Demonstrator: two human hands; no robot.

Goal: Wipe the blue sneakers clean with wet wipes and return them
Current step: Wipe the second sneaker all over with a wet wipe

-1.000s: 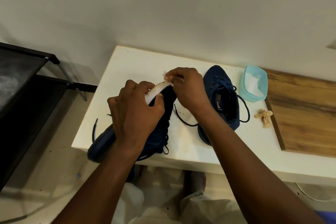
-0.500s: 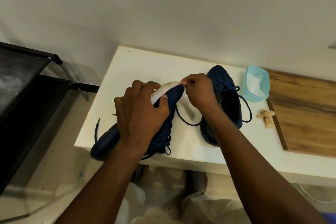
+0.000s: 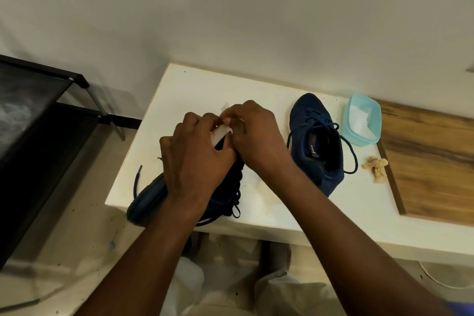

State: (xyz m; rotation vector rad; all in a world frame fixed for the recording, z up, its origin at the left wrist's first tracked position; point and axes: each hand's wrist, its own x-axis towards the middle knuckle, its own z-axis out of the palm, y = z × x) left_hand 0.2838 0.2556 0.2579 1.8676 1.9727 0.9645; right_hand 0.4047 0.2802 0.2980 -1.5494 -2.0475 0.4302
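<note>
Worn on the head, wide-angle. Looks forward and steeply down onto the white counter (image 3: 195, 90), from close above the left hand (image 3: 195, 161) and right hand (image 3: 259, 141) at mid-frame. Faces the pale wall (image 3: 230, 7) across the top; takes in the black rack (image 3: 38, 100) and floor (image 3: 84, 226) at left.

- Setting: domestic room, by a wall.
- Plain off-white wall (image 3: 230, 20) behind low white table (image 3: 195, 84).
- Black metal-frame rack (image 3: 77, 79) at left, fabric shelves.
- Wood-grain board (image 3: 431, 161) at right.
- Speckled, stained floor (image 3: 84, 226).
</note>
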